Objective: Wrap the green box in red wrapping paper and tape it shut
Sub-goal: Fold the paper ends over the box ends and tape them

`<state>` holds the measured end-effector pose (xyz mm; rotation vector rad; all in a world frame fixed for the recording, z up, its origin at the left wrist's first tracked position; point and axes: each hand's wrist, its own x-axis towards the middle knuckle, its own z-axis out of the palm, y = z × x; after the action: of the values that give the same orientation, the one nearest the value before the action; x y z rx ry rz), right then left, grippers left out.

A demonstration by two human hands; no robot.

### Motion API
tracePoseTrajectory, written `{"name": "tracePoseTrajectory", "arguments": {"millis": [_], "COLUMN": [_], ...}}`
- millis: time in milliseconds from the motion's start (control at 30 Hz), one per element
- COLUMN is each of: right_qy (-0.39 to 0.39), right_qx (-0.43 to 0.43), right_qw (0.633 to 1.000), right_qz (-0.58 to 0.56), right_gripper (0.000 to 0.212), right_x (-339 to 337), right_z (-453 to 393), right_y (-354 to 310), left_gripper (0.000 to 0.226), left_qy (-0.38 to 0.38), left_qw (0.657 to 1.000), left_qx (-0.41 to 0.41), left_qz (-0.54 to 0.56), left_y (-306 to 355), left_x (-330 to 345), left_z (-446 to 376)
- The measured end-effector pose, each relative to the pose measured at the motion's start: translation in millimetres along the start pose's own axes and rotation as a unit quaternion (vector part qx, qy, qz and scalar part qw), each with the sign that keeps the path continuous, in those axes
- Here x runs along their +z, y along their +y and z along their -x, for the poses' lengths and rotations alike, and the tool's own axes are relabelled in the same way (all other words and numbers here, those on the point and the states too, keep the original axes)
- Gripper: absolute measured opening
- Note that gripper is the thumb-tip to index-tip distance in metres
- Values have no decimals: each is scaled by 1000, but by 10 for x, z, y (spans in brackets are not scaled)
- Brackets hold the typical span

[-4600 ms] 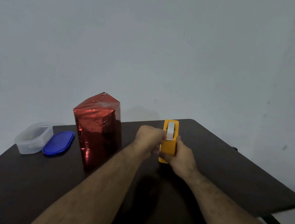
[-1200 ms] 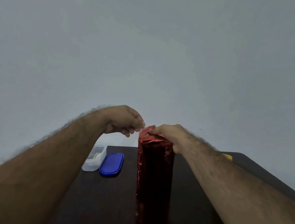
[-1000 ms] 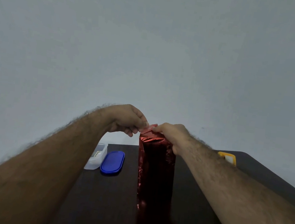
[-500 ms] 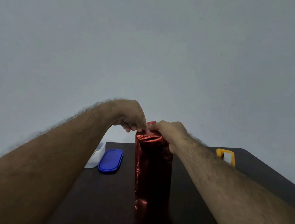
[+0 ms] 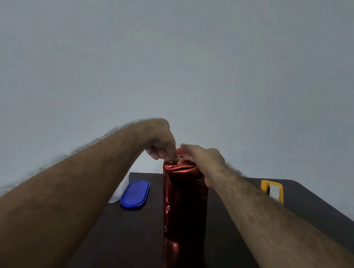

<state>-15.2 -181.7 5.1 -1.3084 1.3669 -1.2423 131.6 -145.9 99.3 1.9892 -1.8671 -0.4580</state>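
Now my left hand (image 5: pixel 162 148), which was plucking beside the top fold half a second ago, has come down to press curled fingertips onto the crown of the tall box in shiny red wrapping paper (image 5: pixel 185 201), upright at the dark table's (image 5: pixel 309 208) middle, so I judge the tape is being seated. My right hand (image 5: pixel 207 162) cups the box's top right corner, fingers hidden. Left of the box lies the blue oval plastic lid (image 5: pixel 134 193), well to its right the yellow tape dispenser (image 5: pixel 272 190), with open room between.

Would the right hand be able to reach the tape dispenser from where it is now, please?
Probably yes: the tape dispenser lies uncovered on the table just beyond the right forearm, but the right hand must first leave the box.
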Motion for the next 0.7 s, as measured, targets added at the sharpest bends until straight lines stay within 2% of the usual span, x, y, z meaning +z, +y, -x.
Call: {"name": "tracePoseTrajectory", "arguments": {"millis": [100, 133, 267, 400, 533, 633, 700], "right_qy": [-7, -11, -6, -1, 2, 4, 5], "right_qx": [-4, -1, 8, 8, 7, 12, 11], "right_qw": [1000, 1000, 1000, 1000, 1000, 1000, 1000], "right_qz": [-1, 4, 13, 24, 21, 14, 21], "right_gripper": [85, 86, 58, 56, 54, 58, 57], "right_x": [7, 6, -17, -41, -34, -24, -27], "right_z": [27, 22, 2, 2, -2, -3, 5], "right_y": [-19, -19, -21, -7, -9, -9, -18], "left_gripper": [18, 17, 23, 37, 35, 35, 45], "left_qy": [-16, -17, -17, -21, -58, -28, -11], "left_qw": [999, 999, 994, 987, 963, 946, 946], "left_qx": [-14, -18, -35, -73, -118, -114, -95], "left_qz": [33, 48, 101, 140, 236, 302, 308], "left_y": [-48, -68, -175, -318, -528, -596, -556], "left_x": [-6, -1, 27, 75, 164, 244, 281], "left_z": [8, 12, 16, 38, 49, 30, 39]}}
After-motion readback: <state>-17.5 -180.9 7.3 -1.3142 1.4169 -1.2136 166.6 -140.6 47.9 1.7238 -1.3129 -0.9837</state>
